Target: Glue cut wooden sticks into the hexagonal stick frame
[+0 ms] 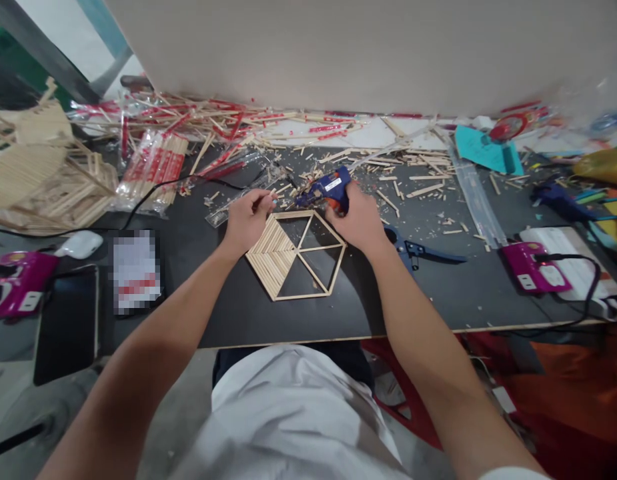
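Observation:
A blue hot glue gun (331, 187) with an orange trigger is gripped in my right hand (361, 217), its nozzle pointing left. My left hand (251, 217) is closed in a pinch at the upper left of the frame; what its fingertips hold is too small to make out. Beneath both hands a hexagonal stick frame (311, 295) lies flat on the dark tabletop (228, 320). Spokes split it into triangles. Two left triangles are filled with rows of sticks in a chevron pattern, while the others show the table through them. Blue cutters (423, 252) lie beside my right wrist.
Packed chopsticks (155, 167) and loose stick offcuts (428, 160) litter the back. Stacked stick panels (33, 173) stand far left. Phones (68, 317) and a pink power socket (533, 267) flank the work. A black cable (153, 193) crosses the left side.

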`<state>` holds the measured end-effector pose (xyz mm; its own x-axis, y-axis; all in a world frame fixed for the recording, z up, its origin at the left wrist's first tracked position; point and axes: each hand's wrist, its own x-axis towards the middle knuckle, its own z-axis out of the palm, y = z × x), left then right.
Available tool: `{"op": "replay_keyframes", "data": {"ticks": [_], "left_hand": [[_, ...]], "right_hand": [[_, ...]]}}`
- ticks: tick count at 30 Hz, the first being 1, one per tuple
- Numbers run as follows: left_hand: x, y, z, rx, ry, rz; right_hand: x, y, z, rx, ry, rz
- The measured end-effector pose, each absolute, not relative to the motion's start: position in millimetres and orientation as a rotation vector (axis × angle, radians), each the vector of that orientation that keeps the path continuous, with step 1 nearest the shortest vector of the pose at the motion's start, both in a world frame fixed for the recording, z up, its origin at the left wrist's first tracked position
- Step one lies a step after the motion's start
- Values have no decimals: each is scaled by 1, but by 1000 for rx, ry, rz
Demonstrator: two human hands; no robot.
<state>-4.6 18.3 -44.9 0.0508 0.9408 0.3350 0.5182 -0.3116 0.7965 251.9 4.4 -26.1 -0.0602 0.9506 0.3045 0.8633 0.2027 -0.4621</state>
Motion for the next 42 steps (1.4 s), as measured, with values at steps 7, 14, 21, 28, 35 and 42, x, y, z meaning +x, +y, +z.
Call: {"op": "replay_keyframes", "data": {"ticks": [7,14,21,28,35,42], "left_hand": [[-1,17,-44,1847,1486,1216],[-1,18,-48,1836,1455,1218],[0,18,-48,1843,1460,1182],[0,17,-49,1856,1465,1159],[-1,17,-49,1873,1484,1144],[-2,19,-51,1878,1497,1118]], "right_hand": [[241,3,-26,-1647,-2120,128],[240,3,-28,-1636,-2179,171],[241,3,-29,-1632,-2189,194],[244,3,-28,-1579,-2204,219],[244,1,-25,-1606,-2201,239],[245,1,-26,-1600,-2199,266]]}}
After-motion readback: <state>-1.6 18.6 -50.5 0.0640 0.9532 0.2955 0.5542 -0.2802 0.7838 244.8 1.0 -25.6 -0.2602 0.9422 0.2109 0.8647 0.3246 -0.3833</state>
